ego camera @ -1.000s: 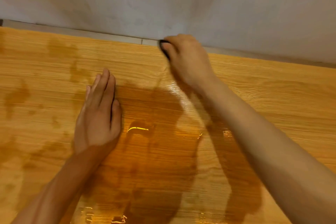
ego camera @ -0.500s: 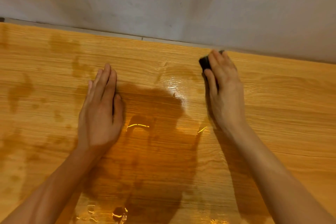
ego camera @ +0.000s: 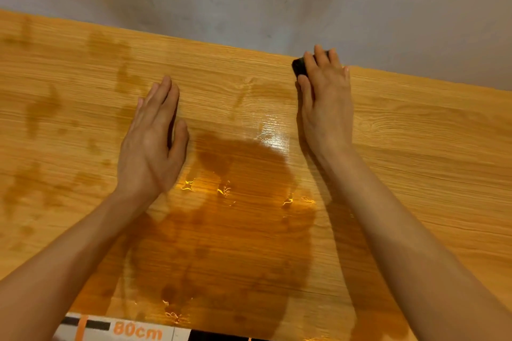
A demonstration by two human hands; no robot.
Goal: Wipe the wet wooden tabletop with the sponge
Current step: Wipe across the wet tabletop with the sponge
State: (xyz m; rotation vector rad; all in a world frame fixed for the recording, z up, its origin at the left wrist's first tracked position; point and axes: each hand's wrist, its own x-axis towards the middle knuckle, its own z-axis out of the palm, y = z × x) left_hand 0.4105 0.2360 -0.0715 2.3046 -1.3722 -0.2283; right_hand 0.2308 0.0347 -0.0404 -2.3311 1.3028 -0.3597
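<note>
Table: wet orange-brown wooden tabletop by a grey wall.
Sponge: small dark soft sponge at the far edge, likely light and squishy.
Right hand: my fingers press on top of it.
Left hand: flat, fingers straight, holding nothing.

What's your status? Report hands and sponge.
Left hand flat on tabletop. Right hand presses dark sponge at far edge. Puddle between arms.
</note>
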